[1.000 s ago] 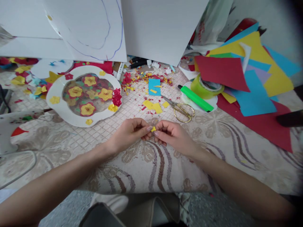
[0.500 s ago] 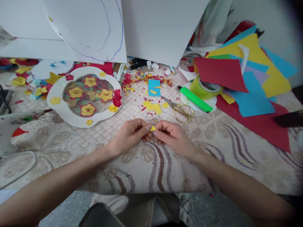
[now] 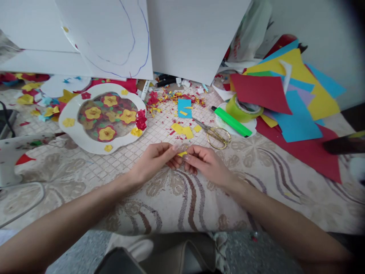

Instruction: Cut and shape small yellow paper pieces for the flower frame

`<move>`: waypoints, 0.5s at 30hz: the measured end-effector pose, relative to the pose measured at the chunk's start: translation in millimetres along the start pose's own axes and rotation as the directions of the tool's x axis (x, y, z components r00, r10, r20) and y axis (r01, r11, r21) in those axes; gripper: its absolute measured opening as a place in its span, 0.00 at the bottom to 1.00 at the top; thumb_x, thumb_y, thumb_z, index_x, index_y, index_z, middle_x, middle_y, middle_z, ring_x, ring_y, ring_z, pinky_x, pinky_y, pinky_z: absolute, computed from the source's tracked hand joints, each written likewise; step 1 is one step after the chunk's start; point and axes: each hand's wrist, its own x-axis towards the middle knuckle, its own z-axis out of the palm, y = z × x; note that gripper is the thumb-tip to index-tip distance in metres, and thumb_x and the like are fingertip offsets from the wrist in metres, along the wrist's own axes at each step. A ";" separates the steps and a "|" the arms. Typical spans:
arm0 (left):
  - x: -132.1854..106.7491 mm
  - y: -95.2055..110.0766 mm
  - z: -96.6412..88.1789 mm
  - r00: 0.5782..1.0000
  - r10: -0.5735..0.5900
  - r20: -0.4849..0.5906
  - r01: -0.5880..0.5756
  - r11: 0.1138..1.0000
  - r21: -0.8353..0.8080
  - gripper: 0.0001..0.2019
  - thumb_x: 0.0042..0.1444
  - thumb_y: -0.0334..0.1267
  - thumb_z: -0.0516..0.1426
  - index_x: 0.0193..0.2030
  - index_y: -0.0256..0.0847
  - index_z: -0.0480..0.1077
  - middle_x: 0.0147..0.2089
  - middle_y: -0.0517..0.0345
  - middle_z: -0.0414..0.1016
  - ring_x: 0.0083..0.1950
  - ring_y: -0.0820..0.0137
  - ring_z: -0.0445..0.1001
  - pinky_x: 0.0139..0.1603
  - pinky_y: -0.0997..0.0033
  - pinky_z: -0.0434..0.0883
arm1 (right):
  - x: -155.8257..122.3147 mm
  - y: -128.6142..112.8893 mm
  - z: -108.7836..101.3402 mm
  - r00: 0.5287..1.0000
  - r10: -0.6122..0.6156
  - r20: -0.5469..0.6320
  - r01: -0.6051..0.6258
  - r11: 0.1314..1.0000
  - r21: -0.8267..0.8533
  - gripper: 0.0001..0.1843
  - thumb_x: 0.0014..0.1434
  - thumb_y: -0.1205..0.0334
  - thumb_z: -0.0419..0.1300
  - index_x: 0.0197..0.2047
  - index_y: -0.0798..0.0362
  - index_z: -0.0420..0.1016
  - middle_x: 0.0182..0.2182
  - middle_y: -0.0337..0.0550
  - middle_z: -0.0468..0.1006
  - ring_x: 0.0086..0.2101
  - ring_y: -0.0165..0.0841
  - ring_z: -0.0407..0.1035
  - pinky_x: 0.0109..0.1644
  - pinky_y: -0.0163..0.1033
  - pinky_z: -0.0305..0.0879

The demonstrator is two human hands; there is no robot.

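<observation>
Pinching a yellow paper piece [image 3: 182, 154] amid craft clutter

A glue gun [image 3: 10, 161] lies at far left, then a white scalloped frame [image 3: 70, 139] around paper flowers [image 3: 92, 113]. In the middle, beyond the hands, are a blue paper rectangle [image 3: 185, 105], yellow scraps [image 3: 187, 132] and gold-handled scissors [image 3: 219, 137]. Rightward sit a green tool [image 3: 232, 121], a lime tape roll [image 3: 241, 109] under a red sheet [image 3: 259, 91], and stacked colored paper [image 3: 299, 118].

White boards [image 3: 194, 38] stand along the back; patterned cloth [image 3: 114, 217] covers the table; speckled floor [image 3: 81, 253] shows below.

The left hand [image 3: 159, 159] curls narrow at the piece, its grip unclear; the right hand [image 3: 207, 163] pinches it. Small and bright yellow, the piece sits between both hands, partly hidden by fingers.
</observation>
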 end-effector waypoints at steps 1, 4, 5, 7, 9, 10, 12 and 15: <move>-0.3 0.4 -0.2 1.000 0.008 0.000 -0.008 1.000 0.019 0.14 0.56 0.45 0.56 0.31 0.34 0.69 0.29 0.55 0.75 0.30 0.74 0.73 0.33 0.74 0.71 | -0.2 -0.5 0.0 1.000 0.000 0.007 0.000 1.000 -0.006 0.12 0.63 0.56 0.55 0.33 0.55 0.65 0.25 0.37 0.71 0.23 0.25 0.64 0.25 0.30 0.61; -0.8 0.3 -0.3 0.999 0.040 -0.024 -0.038 0.997 0.067 0.12 0.55 0.42 0.58 0.30 0.34 0.69 0.28 0.57 0.74 0.29 0.76 0.72 0.31 0.75 0.70 | -0.3 -2.8 0.7 0.999 0.013 0.032 -0.013 1.000 -0.009 0.13 0.64 0.55 0.54 0.34 0.56 0.66 0.26 0.38 0.72 0.23 0.25 0.65 0.25 0.30 0.62; -0.8 -0.2 -0.3 0.998 0.053 -0.031 -0.050 0.996 0.079 0.12 0.55 0.42 0.57 0.30 0.34 0.69 0.28 0.57 0.74 0.28 0.76 0.71 0.31 0.75 0.70 | -0.2 -3.4 1.1 0.999 0.013 0.033 -0.013 1.000 -0.003 0.14 0.65 0.54 0.53 0.33 0.56 0.66 0.26 0.39 0.72 0.23 0.25 0.65 0.25 0.31 0.62; -0.8 -1.7 -0.2 0.996 0.079 -0.034 -0.075 0.992 0.105 0.12 0.55 0.43 0.57 0.30 0.34 0.68 0.28 0.57 0.73 0.28 0.76 0.71 0.31 0.75 0.70 | 0.2 -4.0 2.1 1.000 0.003 0.021 -0.004 1.000 0.006 0.16 0.65 0.52 0.52 0.33 0.56 0.67 0.26 0.40 0.72 0.24 0.25 0.65 0.25 0.31 0.62; -1.2 -3.0 0.3 0.995 0.094 -0.034 -0.089 0.989 0.121 0.13 0.55 0.44 0.57 0.30 0.34 0.68 0.28 0.57 0.73 0.28 0.75 0.71 0.31 0.75 0.70 | 0.7 -3.4 2.9 1.000 -0.007 0.003 0.007 1.000 0.009 0.16 0.64 0.51 0.54 0.32 0.56 0.66 0.25 0.39 0.72 0.23 0.25 0.65 0.25 0.31 0.62; -1.4 -3.4 0.6 0.995 0.099 -0.035 -0.094 0.988 0.122 0.13 0.55 0.44 0.57 0.30 0.34 0.67 0.28 0.57 0.74 0.28 0.75 0.71 0.31 0.75 0.70 | 1.0 -2.6 3.2 1.000 -0.012 0.000 0.012 1.000 0.008 0.16 0.63 0.51 0.56 0.31 0.56 0.66 0.25 0.38 0.71 0.22 0.25 0.64 0.25 0.30 0.61; -1.5 -4.1 1.5 0.994 0.100 -0.041 -0.095 0.990 0.104 0.14 0.55 0.45 0.57 0.29 0.34 0.67 0.28 0.57 0.74 0.28 0.75 0.71 0.31 0.74 0.69 | 1.6 -0.6 3.0 0.999 -0.037 0.006 0.037 0.999 0.005 0.15 0.61 0.52 0.58 0.31 0.56 0.66 0.24 0.37 0.71 0.22 0.24 0.64 0.25 0.30 0.62; 0.0 -5.0 1.9 0.995 0.085 -0.057 -0.082 0.995 0.052 0.13 0.54 0.44 0.57 0.29 0.34 0.66 0.27 0.58 0.73 0.27 0.75 0.71 0.31 0.74 0.69 | 2.7 2.0 1.7 0.997 -0.080 0.008 0.080 0.997 0.002 0.15 0.60 0.52 0.58 0.33 0.56 0.66 0.26 0.38 0.72 0.23 0.25 0.65 0.26 0.31 0.62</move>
